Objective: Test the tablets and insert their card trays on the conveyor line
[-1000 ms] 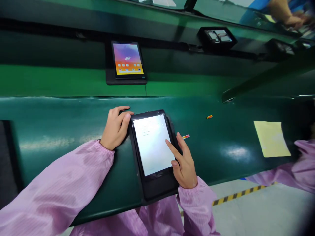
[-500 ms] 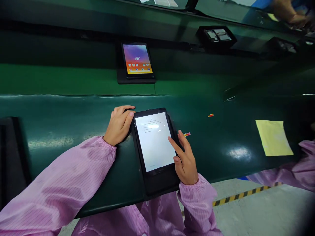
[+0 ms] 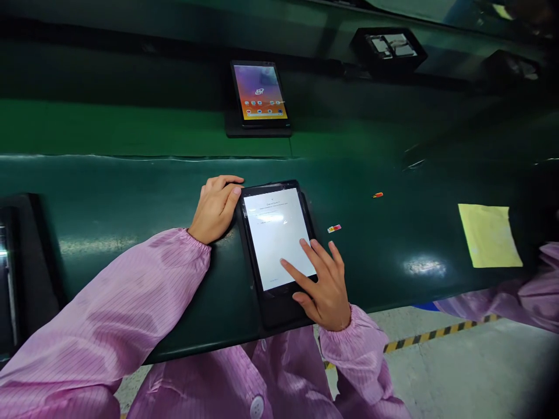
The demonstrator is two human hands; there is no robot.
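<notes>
A black tablet [image 3: 279, 244] with a lit white screen lies on a dark pad at the front edge of the green bench. My left hand [image 3: 213, 210] rests beside its upper left corner, fingers stretched out and the thumb tip against the corner; it does not wrap round the tablet. Over the lower right of the screen, my right hand [image 3: 325, 285] is open with its fingers spread. The index fingertip points at the screen; whether it touches the glass I cannot tell. The screen's small text is unreadable.
A second tablet [image 3: 262, 96] with a colourful home screen lies on a dark pad farther back. Two small coloured strips, one here [image 3: 334, 228], and a yellow sheet [image 3: 489, 235] lie to the right. Black trays [image 3: 388, 49] stand behind. Another person's pink sleeve [image 3: 493, 302] shows at right.
My right hand has moved its index finger down and left across the screen. Some text lines on the screen have changed. My left hand stays at the corner; the whole view has shifted slightly.
</notes>
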